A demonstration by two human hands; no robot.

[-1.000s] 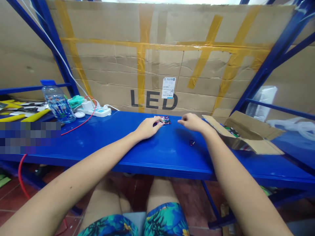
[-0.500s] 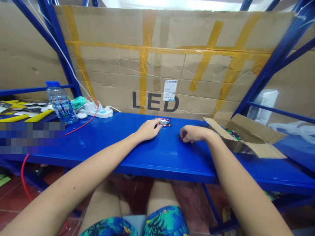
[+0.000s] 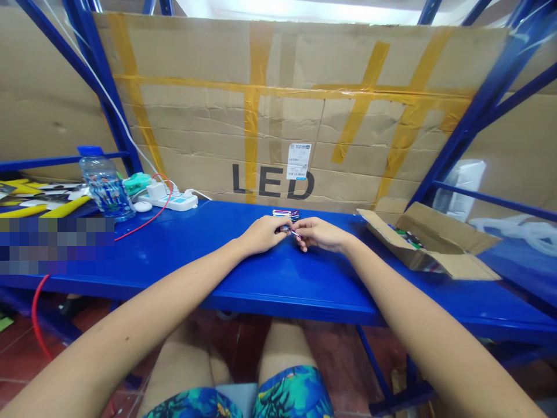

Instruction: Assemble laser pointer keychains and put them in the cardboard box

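Observation:
My left hand (image 3: 266, 233) rests on the blue table, thumb and fingers closed round a small shiny metallic piece (image 3: 285, 229). From the right, my right hand (image 3: 319, 234) pinches a slim shiny purple piece (image 3: 296, 234), and the fingertips of both hands almost meet. Whether the two pieces are joined is too small to tell. Just behind my hands lies a row of slim, shiny pieces in several colours (image 3: 285, 213), partly covered by my left fingers.
To the right stands an open cardboard box (image 3: 456, 266) with small coloured items inside. A water bottle (image 3: 107, 188), a white power strip (image 3: 178, 201) and a red cable (image 3: 152, 219) are at the left. A big cardboard sheet (image 3: 209, 128) closes off the back.
My right hand has moved left from the open table to my left hand, bringing the purple piece. A shiny piece now shows in my left fingers, which have come slightly nearer me.

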